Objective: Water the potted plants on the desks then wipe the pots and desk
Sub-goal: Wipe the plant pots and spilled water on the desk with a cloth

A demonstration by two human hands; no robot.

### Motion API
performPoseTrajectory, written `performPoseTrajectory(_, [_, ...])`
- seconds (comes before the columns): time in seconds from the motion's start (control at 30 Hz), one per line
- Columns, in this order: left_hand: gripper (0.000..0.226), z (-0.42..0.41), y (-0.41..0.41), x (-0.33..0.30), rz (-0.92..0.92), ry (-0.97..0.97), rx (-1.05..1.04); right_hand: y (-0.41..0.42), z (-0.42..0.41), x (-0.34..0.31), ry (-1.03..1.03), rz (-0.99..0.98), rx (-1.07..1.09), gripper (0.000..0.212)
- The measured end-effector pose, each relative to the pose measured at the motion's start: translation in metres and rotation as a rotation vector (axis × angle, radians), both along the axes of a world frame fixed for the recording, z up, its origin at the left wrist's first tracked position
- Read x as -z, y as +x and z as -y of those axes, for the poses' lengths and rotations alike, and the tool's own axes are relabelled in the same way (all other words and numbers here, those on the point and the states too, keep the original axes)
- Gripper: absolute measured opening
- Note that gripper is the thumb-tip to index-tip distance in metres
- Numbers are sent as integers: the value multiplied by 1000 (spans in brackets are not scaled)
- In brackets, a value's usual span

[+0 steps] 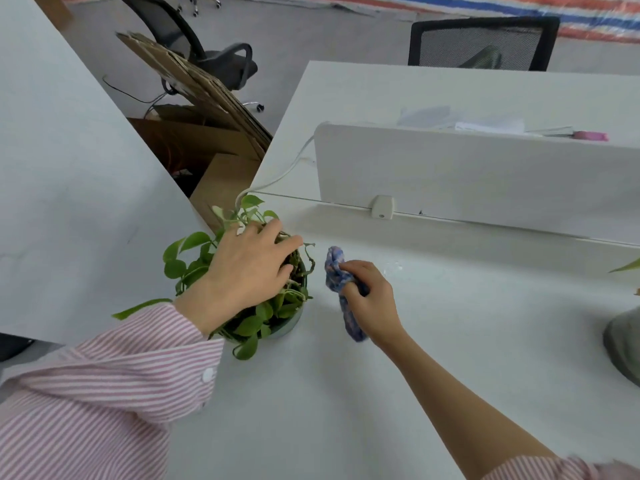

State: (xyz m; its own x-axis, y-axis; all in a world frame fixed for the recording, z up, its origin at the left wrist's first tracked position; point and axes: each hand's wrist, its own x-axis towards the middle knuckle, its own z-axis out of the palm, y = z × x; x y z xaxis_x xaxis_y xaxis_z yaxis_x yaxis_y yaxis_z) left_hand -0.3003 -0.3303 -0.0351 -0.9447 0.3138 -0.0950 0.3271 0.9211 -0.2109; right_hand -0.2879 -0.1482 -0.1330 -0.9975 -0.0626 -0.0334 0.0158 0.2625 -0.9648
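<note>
striped pink sleeve point(104, 403) fills the lower left of the frame, nearest the camera; it leads up to the left hand point(247, 268), which lies over the potted plant point(242, 289) at centre left. fingers look spread and only loosely bent across the foliage and the far rim, resting on it rather than clamped round anything. judgement: it's steadying the pot.

plant: green heart-shaped leaves, some trailing past the pot on the left and front, a few thin brownish stems on the right side. pot point(289, 323) is round, pale grey-green, mostly hidden by leaves and the hand; stands on the white desk point(346, 410) close to its left edge.

just right of the pot, the right hand point(369, 299) grips a bunched blue-purple cloth point(341, 289), fingers curled round it. cloth sits near the pot's right side; can't tell if it touches the pot.

further right, a faint wet patch point(394, 268) on the desk, just past the right hand.

step, as a judgement: wiping phase, pot first. next move calls for bringing the cloth onto the pot wall and working round it while the left hand holds it in place, then clearing the wet patch.

far right edge: a second grey pot point(623, 344), partly cut off.
</note>
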Motion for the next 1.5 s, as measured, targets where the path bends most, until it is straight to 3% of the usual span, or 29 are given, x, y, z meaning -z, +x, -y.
performPoseTrajectory(0.17, [40,9,8,11,-96,89,11,-20,25,-18,43,-52,-110,27])
performPoseTrajectory(0.33, [42,19,11,24,-134,173,1,-33,40,-17,278,-101,-257,30])
performPoseTrajectory(0.57, [37,15,9,29,-107,202,-13,6,23,-7,331,-323,-280,39])
performPoseTrajectory(0.63, [37,14,9,30,-104,205,-17,2,27,-8,356,-304,-247,38])
performPoseTrajectory(0.83, [38,16,13,28,-101,198,-23,16,21,-6,237,-239,-254,41])
performPoseTrajectory(1.0, [35,9,18,27,-45,250,-80,11,-4,-8,33,27,-86,24])
performPoseTrajectory(1.13, [31,2,24,25,19,351,46,-2,-14,-10,-50,83,69,23])
performPoseTrajectory(1.5, [34,-1,65,16,120,426,276,-14,-11,-21,-88,131,76,23])
